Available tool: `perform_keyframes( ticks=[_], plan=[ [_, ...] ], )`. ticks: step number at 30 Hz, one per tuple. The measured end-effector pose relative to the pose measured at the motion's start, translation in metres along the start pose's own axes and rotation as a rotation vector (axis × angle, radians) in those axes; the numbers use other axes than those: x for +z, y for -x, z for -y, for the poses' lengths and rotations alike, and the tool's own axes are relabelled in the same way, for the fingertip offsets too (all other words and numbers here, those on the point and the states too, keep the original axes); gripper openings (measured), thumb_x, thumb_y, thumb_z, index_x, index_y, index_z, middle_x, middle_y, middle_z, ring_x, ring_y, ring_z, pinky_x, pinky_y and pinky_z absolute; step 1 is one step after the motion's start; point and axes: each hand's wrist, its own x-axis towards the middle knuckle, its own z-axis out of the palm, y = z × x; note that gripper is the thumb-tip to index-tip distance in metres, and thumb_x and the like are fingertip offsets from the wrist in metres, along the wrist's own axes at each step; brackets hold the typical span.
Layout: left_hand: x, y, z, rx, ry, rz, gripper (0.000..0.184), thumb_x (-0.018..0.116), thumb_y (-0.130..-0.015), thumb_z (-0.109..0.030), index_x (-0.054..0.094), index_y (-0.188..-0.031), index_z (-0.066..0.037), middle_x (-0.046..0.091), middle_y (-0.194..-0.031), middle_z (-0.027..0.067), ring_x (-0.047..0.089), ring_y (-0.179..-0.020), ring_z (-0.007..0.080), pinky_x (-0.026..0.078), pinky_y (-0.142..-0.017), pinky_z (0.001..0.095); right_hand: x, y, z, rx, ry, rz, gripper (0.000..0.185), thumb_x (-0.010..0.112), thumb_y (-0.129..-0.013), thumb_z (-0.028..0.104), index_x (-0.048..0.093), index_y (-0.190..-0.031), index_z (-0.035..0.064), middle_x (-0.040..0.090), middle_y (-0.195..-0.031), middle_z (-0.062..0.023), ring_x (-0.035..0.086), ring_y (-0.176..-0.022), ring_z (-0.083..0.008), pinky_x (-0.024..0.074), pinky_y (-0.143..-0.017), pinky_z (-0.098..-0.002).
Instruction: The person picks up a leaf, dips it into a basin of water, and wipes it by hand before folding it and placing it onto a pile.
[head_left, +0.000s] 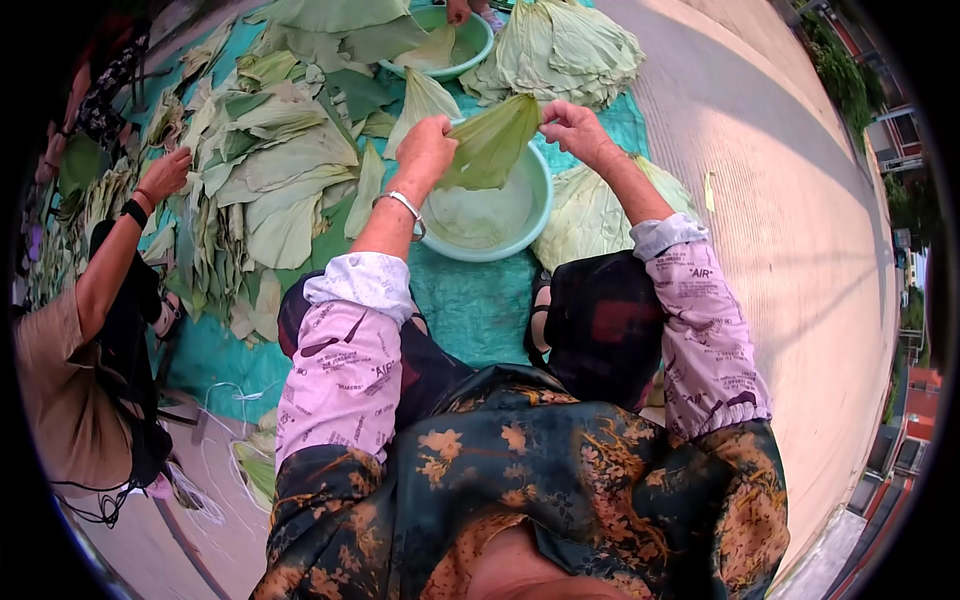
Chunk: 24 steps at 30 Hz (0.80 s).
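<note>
A folded green leaf, which looks like a lotus leaf (490, 148), is stretched between my two hands above a pale turquoise basin (485, 252). My left hand (425, 155), with a silver bangle on its wrist, is closed on the leaf's left edge. The fingers of my right hand (575, 130) pinch its upper right tip. Part of the basin's far rim is hidden behind the leaf. Its inside looks whitish, and I cannot tell how much liquid it holds. Beside the basin, under my right forearm, lies a bundle of pale leaves (578, 215).
A heap of flattened leaves (285, 170) covers the teal tarp (455, 310) on the left. Farther off are a second basin (475, 58), with a person's hand near it, and a large leaf stack (555, 50). A co-worker's arm (115, 245) reaches in from the left. Concrete ground (770, 220) lies right.
</note>
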Motion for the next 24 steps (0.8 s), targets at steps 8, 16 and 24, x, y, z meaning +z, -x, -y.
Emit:
perform_keyframes(
  ticks=[8,16,24],
  plan=[
    [0.017,-0.004,-0.011,0.051,-0.020,0.086,0.015,0.063,-0.068,-0.013,0.062,-0.083,-0.009,0.063,-0.080,0.0132,0.060,-0.080,0.0310,0.045,-0.068,0.0402,-0.014,-0.003,-0.019,-0.026,-0.126,-0.031,0.010,0.054,-0.080,0.004,0.053,-0.090,0.0040,0.059,-0.074,-0.0032,0.058,-0.061,-0.0094,0.0453,-0.047,-0.0230],
    [0.087,0.013,-0.069,0.219,0.086,0.359,0.014,0.063,-0.071,-0.016,0.060,-0.080,-0.006,0.061,-0.076,0.0130,0.059,-0.075,0.0288,0.045,-0.067,0.0390,-0.077,0.075,-0.061,0.097,0.004,-0.206,0.008,0.054,-0.081,0.003,0.053,-0.088,0.0017,0.057,-0.070,-0.0026,0.056,-0.060,-0.0102,0.0445,-0.052,-0.0240],
    [0.216,0.043,-0.071,0.199,0.457,0.681,0.013,0.065,-0.072,-0.007,0.054,-0.075,-0.001,0.055,-0.067,0.0039,0.050,-0.063,0.0117,0.043,-0.057,0.0279,-0.113,0.136,-0.142,0.309,0.056,-0.198,0.011,0.054,-0.074,-0.001,0.054,-0.086,0.0003,0.054,-0.066,-0.0041,0.055,-0.057,-0.0122,0.0448,-0.055,-0.0267]
  ],
)
